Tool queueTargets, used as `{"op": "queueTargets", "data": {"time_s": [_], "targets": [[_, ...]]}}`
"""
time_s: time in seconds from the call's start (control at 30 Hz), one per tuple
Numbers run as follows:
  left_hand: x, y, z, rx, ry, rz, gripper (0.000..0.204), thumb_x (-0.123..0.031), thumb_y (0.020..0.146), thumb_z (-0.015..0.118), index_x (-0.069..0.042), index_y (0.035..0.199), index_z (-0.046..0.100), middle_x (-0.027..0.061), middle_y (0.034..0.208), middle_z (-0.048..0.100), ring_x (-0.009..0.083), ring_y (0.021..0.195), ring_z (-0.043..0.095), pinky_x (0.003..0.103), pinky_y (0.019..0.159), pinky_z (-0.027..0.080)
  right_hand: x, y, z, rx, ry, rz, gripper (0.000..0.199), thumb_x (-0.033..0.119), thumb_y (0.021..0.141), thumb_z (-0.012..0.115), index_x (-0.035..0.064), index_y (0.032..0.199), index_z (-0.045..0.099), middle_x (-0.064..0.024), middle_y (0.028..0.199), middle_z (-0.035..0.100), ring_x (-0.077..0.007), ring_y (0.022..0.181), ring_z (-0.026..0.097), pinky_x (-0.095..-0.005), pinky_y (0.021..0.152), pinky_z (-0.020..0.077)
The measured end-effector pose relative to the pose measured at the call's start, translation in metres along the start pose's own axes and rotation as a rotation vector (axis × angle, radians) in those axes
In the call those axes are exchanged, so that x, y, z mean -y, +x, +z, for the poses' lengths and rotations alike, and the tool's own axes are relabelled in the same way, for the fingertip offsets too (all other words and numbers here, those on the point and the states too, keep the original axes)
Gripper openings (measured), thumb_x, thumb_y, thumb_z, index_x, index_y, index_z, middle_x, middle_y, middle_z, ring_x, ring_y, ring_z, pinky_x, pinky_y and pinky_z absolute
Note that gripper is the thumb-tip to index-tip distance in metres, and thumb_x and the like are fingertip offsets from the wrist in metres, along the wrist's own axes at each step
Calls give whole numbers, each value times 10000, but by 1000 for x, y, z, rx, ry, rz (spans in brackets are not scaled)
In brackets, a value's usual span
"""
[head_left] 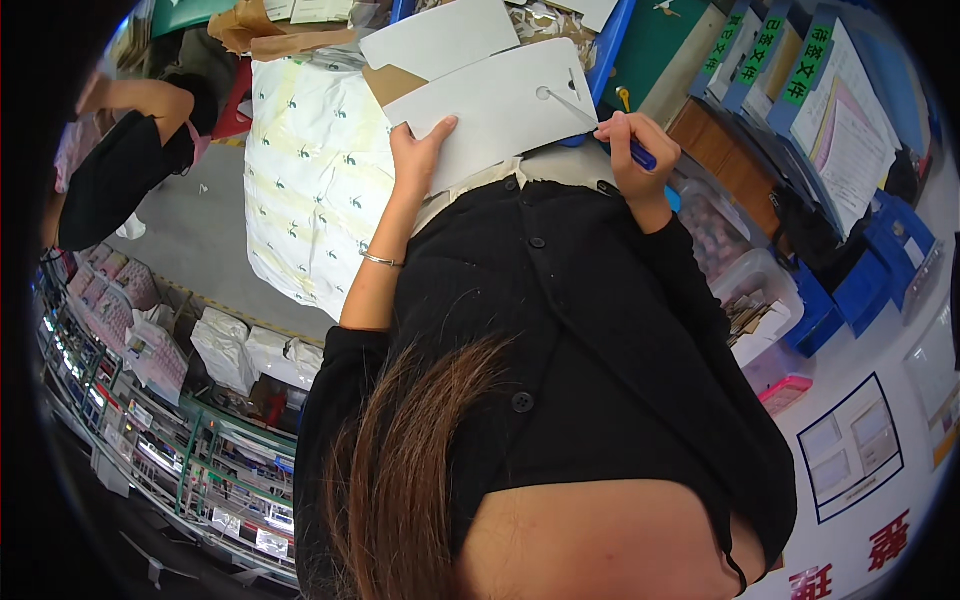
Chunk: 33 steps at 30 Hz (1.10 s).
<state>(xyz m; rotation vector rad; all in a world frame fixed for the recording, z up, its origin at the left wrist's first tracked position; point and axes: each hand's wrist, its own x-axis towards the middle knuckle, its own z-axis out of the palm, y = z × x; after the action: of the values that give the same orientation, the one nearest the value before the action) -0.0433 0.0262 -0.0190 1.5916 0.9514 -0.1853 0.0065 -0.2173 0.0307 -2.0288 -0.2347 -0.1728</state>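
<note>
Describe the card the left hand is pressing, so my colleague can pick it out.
Start at the big white patterned sack. Right of it, the left hand presses a white card, near the right hand holding a blue pen. Unlike the card above, it has a small round hole.

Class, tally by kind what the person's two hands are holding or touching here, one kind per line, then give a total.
White cards with a round hole, under the left hand: 1
Blue pens, in the right hand: 1
Total: 2
</note>
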Motion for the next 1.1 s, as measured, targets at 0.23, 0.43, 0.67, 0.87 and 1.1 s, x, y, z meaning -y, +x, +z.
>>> {"op": "queueTargets", "data": {"time_s": [0.23,0.43,0.67,0.87,1.1], "targets": [[-20,-15,5,96,178,155,296,-130,685,727,82,734,527,129,620,577,155,491,547,224,436,460,-19,-2,16,143,-75,-5,143,-32,735,561,-4,595,551,-52,562,557,-154,456,426,-231,462,365],[-26,-11,4,121,262,151,290,-123,689,719,95,747,538,137,624,588,155,483,549,222,434,462,5,18,-12,-8,-30,-80,140,-35,728,558,-7,591,545,-54,551,536,-157,444,407,-240,450,351],[-10,-5,9,106,57,111,295,-112,691,717,109,772,539,151,648,596,162,496,559,220,440,471,2,10,-8,12,23,-10,155,-35,732,542,-5,580,546,-53,540,537,-157,435,404,-232,444,345],[2,2,7,93,-23,78,307,-110,688,724,112,784,535,154,663,597,164,502,561,221,444,475,19,6,-12,-29,-26,-32,155,-40,733,528,-13,582,557,-48,555,561,-144,457,426,-215,468,359],[4,3,3,32,-173,46,332,-117,673,742,113,789,532,152,670,594,160,509,560,221,454,480,18,19,-31,-99,169,-66,179,-36,730,484,-18,568,557,-68,569,572,-164,490,489,-218,520,404]]}}
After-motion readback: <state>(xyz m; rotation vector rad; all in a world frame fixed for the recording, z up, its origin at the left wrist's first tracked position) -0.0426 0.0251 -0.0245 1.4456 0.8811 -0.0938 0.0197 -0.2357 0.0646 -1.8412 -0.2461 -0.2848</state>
